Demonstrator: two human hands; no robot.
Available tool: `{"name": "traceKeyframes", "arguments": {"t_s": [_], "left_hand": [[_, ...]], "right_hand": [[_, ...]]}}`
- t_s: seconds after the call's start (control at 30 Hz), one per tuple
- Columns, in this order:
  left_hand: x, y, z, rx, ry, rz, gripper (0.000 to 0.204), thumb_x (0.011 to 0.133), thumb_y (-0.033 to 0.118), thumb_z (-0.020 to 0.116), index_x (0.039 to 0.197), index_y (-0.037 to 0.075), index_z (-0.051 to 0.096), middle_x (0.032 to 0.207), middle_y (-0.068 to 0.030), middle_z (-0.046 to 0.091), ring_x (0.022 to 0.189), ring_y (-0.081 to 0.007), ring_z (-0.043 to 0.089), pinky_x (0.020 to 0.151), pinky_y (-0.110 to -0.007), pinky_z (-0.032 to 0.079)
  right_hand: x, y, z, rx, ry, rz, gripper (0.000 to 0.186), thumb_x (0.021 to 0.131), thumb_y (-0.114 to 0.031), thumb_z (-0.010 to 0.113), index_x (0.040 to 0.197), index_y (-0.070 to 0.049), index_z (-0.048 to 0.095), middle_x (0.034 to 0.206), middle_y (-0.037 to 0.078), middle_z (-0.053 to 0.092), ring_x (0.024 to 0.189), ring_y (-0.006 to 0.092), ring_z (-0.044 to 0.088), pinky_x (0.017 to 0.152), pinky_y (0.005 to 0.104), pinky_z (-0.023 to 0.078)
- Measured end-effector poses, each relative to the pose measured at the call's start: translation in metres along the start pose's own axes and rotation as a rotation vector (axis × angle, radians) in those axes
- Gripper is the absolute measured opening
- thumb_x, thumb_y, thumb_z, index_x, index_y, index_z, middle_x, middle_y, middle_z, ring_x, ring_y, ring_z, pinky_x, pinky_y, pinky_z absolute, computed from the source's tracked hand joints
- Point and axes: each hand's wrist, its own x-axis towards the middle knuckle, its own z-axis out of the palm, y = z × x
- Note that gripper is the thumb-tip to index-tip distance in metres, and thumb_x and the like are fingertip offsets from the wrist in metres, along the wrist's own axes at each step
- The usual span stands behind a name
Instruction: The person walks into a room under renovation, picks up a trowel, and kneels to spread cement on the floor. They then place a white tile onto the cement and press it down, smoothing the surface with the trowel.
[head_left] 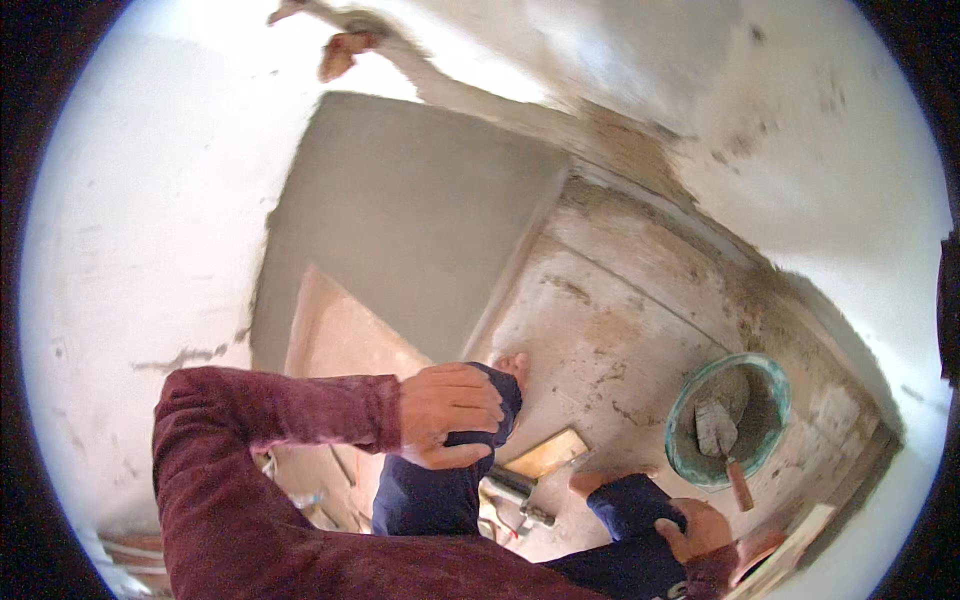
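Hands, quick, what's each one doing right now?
Left hand: open, resting on the left leg.
Right hand: resting on the right leg; open or closed can't be told.

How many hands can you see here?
2: the left hand rests on the bent left leg, near the middle; the right hand rests on the right leg, lower right.

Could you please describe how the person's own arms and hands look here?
The left sleeve is long and maroon, with paler, dusty-looking patches along the forearm; the right cuff is a similar maroon. The left hand and right hand are both bare, without gloves.
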Motion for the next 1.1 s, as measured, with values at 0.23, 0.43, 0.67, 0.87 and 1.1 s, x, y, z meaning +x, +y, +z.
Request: {"name": "traceKeyframes", "arguments": {"t_s": [0.23, 0.43, 0.67, 0.87, 1.1], "left_hand": [[-0.067, 0.029, 0.031, -0.127, -0.065, -0.293, 0.034, 0.077, 0.033, 0.065, 0.095, 0.004, 0.063, 0.099, -0.0137, 0.061, 0.097, -0.0328, 0.056, 0.087, -0.043, 0.044], [-0.094, 0.102, 0.087, -0.057, 0.017, -0.865, 0.065, 0.077, 0.046, 0.060, 0.127, 0.005, 0.049, 0.136, -0.0179, 0.041, 0.127, -0.0326, 0.038, 0.104, -0.047, 0.033], [-0.145, 0.196, 0.126, -0.704, -0.102, -1.063, 0.092, 0.083, 0.066, 0.045, 0.146, 0.005, 0.021, 0.150, -0.0214, 0.022, 0.137, -0.0358, 0.026, 0.111, -0.044, 0.023], [-0.182, 0.299, 0.242, -0.883, 0.489, -1.035, 0.064, 0.087, 0.057, 0.042, 0.112, 0.001, 0.061, 0.111, -0.0230, 0.062, 0.102, -0.0344, 0.058, 0.088, -0.046, 0.043], [-0.125, 0.460, 0.509, -1.474, 0.816, -1.670, 0.045, 0.090, 0.045, 0.043, 0.108, 0.012, 0.067, 0.114, -0.0139, 0.064, 0.104, -0.0325, 0.060, 0.092, -0.046, 0.044]], "right_hand": [[-0.028, 0.002, 0.058, -0.081, -0.051, -0.004, 0.037, 0.080, -0.031, 0.063, 0.101, -0.001, 0.064, 0.099, 0.018, 0.066, 0.095, 0.0358, 0.062, 0.086, 0.0424, 0.048], [-0.060, -0.026, 0.078, -0.397, -0.029, -0.125, 0.035, 0.080, -0.030, 0.060, 0.105, -0.005, 0.066, 0.108, 0.017, 0.064, 0.105, 0.0334, 0.058, 0.092, 0.0419, 0.045], [-0.093, -0.039, -0.025, 0.058, -0.436, 0.043, 0.047, 0.085, -0.033, 0.062, 0.121, -0.004, 0.056, 0.114, 0.017, 0.061, 0.099, 0.0321, 0.062, 0.083, 0.0461, 0.050], [-0.007, -0.033, -0.130, -1.461, -0.803, -0.388, 0.044, 0.085, -0.041, 0.059, 0.122, -0.018, 0.059, 0.116, 0.009, 0.063, 0.099, 0.0293, 0.063, 0.081, 0.0492, 0.051], [0.057, -0.143, -0.173, -0.848, -0.480, -0.096, 0.041, 0.087, -0.031, 0.058, 0.123, -0.011, 0.056, 0.109, 0.012, 0.064, 0.093, 0.0281, 0.064, 0.072, 0.0429, 0.053]]}}
